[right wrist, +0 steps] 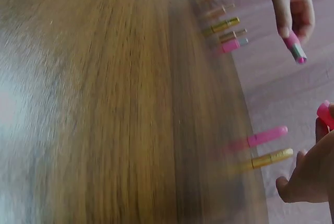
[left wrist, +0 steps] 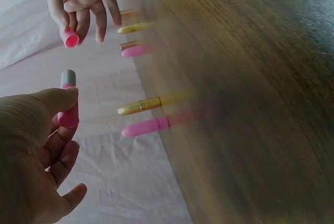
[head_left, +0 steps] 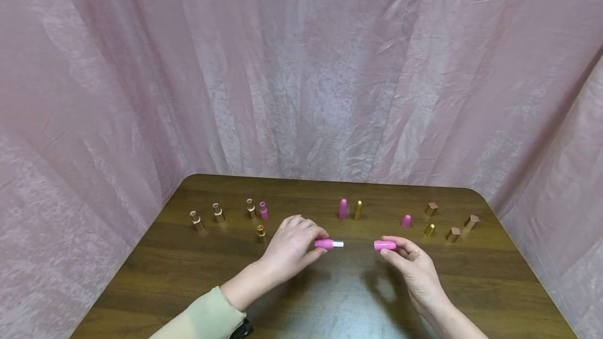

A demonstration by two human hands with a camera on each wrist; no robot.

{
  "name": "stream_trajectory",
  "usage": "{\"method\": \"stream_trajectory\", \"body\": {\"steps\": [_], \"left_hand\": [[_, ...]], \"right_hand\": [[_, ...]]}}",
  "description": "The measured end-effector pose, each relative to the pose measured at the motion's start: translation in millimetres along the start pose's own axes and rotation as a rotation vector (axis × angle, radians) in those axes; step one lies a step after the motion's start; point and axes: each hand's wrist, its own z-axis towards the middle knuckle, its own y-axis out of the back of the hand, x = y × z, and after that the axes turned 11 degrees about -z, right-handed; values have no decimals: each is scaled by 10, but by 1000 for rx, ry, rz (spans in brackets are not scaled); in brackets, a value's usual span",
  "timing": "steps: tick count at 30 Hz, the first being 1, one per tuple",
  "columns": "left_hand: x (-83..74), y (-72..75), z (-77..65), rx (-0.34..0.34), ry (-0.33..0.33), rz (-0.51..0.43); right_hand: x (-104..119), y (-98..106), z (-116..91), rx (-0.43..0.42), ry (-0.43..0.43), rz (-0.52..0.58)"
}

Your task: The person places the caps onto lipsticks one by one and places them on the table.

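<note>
Between thumb and fingers my left hand [head_left: 293,242] pinches a pink lipstick tube [head_left: 324,244], its silver collar pointing right. My right hand [head_left: 414,268] pinches a pink lipstick cap [head_left: 385,245]; its hollow mouth shows in the left wrist view, where the cap [left wrist: 71,38] faces the lipstick tube [left wrist: 68,112]. A gap separates tube and cap, and both are held above the table. Behind the hands, a capped pink lipstick [head_left: 343,209] and a capped gold lipstick [head_left: 358,210] stand upright side by side.
On the left stand several uncapped lipsticks: rose-gold ones [head_left: 219,213], a pink one [head_left: 263,210] and a gold one [head_left: 261,233]. To the right are loose caps: pink [head_left: 406,221], gold [head_left: 430,230] and rose-gold [head_left: 453,234]. A pink curtain [head_left: 325,77] hangs behind the wooden table [head_left: 198,271].
</note>
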Motion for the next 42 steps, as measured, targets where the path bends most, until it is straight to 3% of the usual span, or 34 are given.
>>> {"method": "stream_trajectory", "body": {"steps": [10, 33, 42], "left_hand": [[-48, -43, 59, -10, -36, -1], [-136, -114, 88, -9, -37, 7], [-197, -141, 93, -5, -55, -5]], "right_hand": [[-5, -211, -3, 102, 27, -21], [-7, -360, -15, 120, 47, -98], [-20, -406, -5, 164, 38, -95]]}}
